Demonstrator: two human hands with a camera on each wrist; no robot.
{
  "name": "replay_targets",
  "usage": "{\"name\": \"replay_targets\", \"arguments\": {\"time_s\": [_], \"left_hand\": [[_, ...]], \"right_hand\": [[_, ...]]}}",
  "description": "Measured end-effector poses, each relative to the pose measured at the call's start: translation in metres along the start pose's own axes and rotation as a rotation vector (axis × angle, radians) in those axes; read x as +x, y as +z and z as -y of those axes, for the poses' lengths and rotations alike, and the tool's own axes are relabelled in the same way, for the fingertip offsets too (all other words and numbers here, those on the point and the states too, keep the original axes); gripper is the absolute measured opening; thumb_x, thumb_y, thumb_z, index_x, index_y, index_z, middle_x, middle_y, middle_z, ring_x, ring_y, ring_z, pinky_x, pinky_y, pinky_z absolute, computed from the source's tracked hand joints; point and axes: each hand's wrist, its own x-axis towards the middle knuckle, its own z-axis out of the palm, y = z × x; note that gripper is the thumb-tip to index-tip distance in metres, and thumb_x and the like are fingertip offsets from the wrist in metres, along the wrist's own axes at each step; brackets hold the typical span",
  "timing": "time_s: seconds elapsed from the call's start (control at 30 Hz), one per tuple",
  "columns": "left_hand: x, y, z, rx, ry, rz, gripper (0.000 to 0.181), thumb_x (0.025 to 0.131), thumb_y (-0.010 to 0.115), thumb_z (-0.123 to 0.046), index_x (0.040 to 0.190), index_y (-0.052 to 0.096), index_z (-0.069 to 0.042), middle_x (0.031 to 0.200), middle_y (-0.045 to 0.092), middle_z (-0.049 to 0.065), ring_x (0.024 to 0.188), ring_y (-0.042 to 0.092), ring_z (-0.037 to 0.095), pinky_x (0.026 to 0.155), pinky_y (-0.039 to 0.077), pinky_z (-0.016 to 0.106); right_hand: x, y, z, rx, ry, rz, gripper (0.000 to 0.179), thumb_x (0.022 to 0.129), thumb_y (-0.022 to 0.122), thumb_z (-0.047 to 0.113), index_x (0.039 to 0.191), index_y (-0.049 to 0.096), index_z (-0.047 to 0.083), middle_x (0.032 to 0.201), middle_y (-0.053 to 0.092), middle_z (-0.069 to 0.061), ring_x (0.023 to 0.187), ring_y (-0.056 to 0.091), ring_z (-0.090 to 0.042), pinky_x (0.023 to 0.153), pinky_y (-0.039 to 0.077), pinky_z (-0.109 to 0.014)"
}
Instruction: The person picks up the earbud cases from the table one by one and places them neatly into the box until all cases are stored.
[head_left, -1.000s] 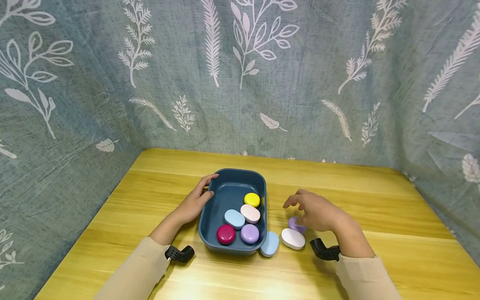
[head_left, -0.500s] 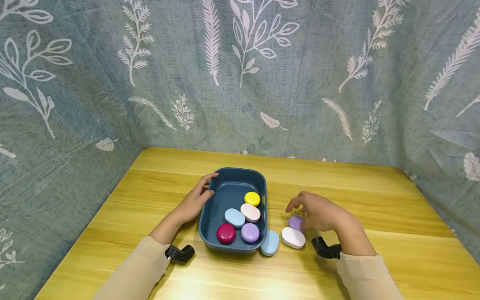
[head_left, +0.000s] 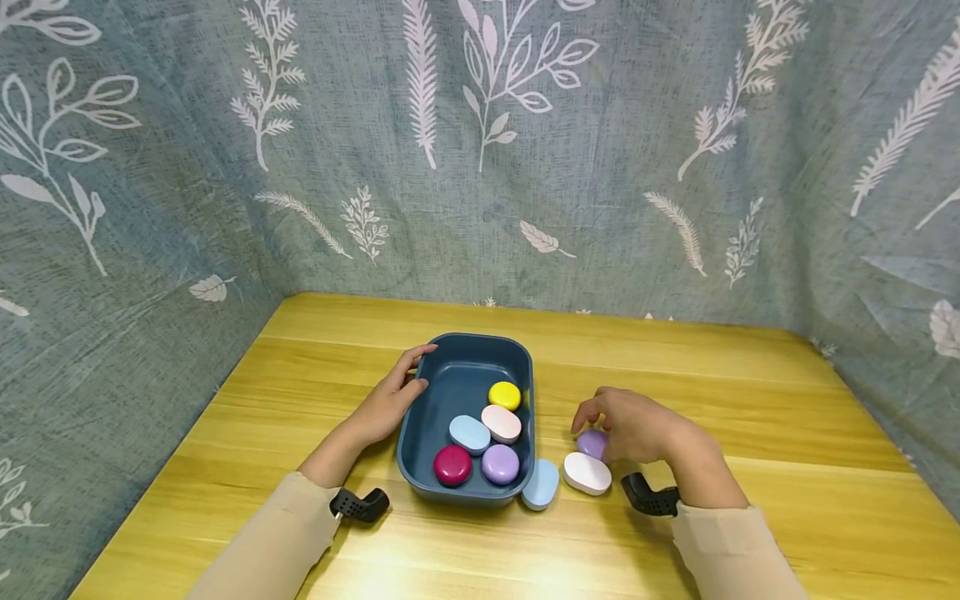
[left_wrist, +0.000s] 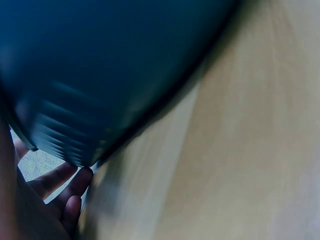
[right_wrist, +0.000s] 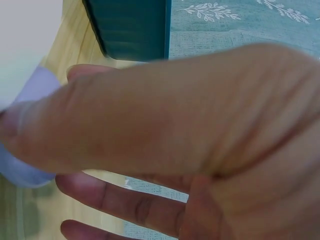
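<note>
In the head view, my left hand (head_left: 382, 408) holds the left rim of a dark blue rectangular tub (head_left: 408, 471), thumb at the rim and fingers along the outer wall. My right hand (head_left: 637, 425) is at a purple round piece (head_left: 592, 443) on the table to the tub's right. Its thumb touches the near right side of that piece, and its curled fingers come down around the far side. A white oval piece (head_left: 587, 473) lies just in front. Inside the tub are a yellow round (head_left: 504, 396), a pale pink oval (head_left: 501, 424), a light blue oval (head_left: 470, 434), a crimson round (head_left: 452, 465) and a lilac round (head_left: 500, 464).
Another light blue oval piece (head_left: 541, 485) leans or lies against the tub's lower right corner. Each wrist carries a black camera mount (head_left: 651, 497). A blue-green leaf-patterned cloth (head_left: 480, 225) hangs behind and beside the wooden table (head_left: 675, 375).
My right hand's fingers have come lower and curled closer round the purple round piece. The left hand keeps its place on the tub, and the pieces stay where they were.
</note>
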Motion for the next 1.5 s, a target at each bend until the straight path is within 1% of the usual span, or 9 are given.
{"name": "replay_targets", "arguments": {"time_s": [0.23,0.33,0.4,0.57,0.6,0.9,1.03,1.17,1.5], "left_hand": [[0.001,-0.001,0.0,0.007,-0.006,-0.003,0.047,0.104,0.041,-0.029,0.146,0.028,-0.047,0.152,0.03,0.0,0.14,0.03,0.025,0.111,0.03,0.055],[0.001,-0.001,0.0,0.008,0.0,0.0,0.048,0.104,0.04,-0.029,0.146,0.027,-0.046,0.153,0.03,0.002,0.141,0.03,0.027,0.111,0.03,0.056],[-0.001,-0.002,-0.006,0.001,0.001,0.011,0.048,0.104,0.04,-0.028,0.148,0.026,-0.043,0.154,0.029,0.005,0.141,0.03,0.029,0.111,0.029,0.057],[-0.001,-0.003,-0.007,-0.001,-0.003,0.009,0.049,0.104,0.04,-0.027,0.148,0.027,-0.042,0.152,0.031,0.004,0.139,0.032,0.028,0.11,0.03,0.055],[0.001,-0.002,-0.002,0.003,0.001,0.002,0.048,0.104,0.04,-0.028,0.147,0.027,-0.044,0.151,0.032,0.003,0.139,0.033,0.027,0.11,0.031,0.055],[0.001,-0.002,0.001,-0.004,0.005,0.003,0.048,0.104,0.041,-0.028,0.147,0.028,-0.044,0.149,0.034,0.001,0.138,0.033,0.025,0.109,0.032,0.054],[0.001,-0.001,0.001,-0.003,0.004,0.002,0.048,0.104,0.041,-0.028,0.146,0.028,-0.044,0.15,0.034,0.001,0.137,0.034,0.025,0.109,0.032,0.054],[0.001,-0.001,0.001,-0.004,0.003,0.003,0.048,0.104,0.041,-0.028,0.147,0.028,-0.045,0.15,0.033,0.0,0.138,0.033,0.025,0.11,0.032,0.054],[0.002,-0.001,0.003,-0.006,0.014,0.003,0.048,0.104,0.04,-0.025,0.147,0.028,-0.044,0.151,0.033,0.004,0.138,0.033,0.028,0.109,0.032,0.055]], "right_hand": [[0.004,0.0,0.0,-0.002,-0.065,0.021,0.041,0.07,0.065,-0.01,0.094,0.072,0.023,0.089,0.066,0.0,0.076,0.05,-0.015,0.066,0.042,-0.028],[0.004,0.0,0.0,-0.035,-0.074,0.021,0.04,0.072,0.065,-0.009,0.094,0.071,0.024,0.09,0.063,0.001,0.077,0.048,-0.015,0.067,0.041,-0.028],[0.004,0.001,0.0,-0.065,-0.077,0.016,0.039,0.074,0.065,-0.008,0.093,0.071,0.026,0.092,0.061,0.0,0.079,0.047,-0.015,0.069,0.041,-0.028],[0.007,0.003,-0.001,-0.063,-0.092,0.025,0.043,0.071,0.064,-0.011,0.093,0.071,0.025,0.092,0.063,0.001,0.077,0.048,-0.015,0.067,0.041,-0.026],[0.007,0.003,-0.002,-0.057,-0.091,0.027,0.044,0.07,0.064,-0.012,0.093,0.071,0.025,0.092,0.063,0.001,0.077,0.049,-0.015,0.067,0.041,-0.026],[0.007,0.006,-0.002,-0.031,-0.038,0.006,0.046,0.07,0.065,-0.012,0.096,0.07,0.025,0.097,0.059,0.0,0.081,0.049,-0.017,0.069,0.042,-0.029],[0.006,0.008,-0.003,-0.053,-0.024,-0.009,0.043,0.071,0.067,-0.009,0.097,0.069,0.026,0.102,0.054,-0.001,0.084,0.048,-0.017,0.073,0.042,-0.031],[0.008,0.009,-0.003,-0.067,-0.012,-0.021,0.04,0.074,0.07,-0.005,0.1,0.069,0.025,0.104,0.054,-0.002,0.085,0.05,-0.017,0.074,0.044,-0.032],[0.011,0.011,-0.006,-0.107,-0.038,-0.038,0.029,0.079,0.072,0.005,0.103,0.068,0.022,0.101,0.055,-0.002,0.085,0.051,-0.017,0.076,0.045,-0.033]]}}
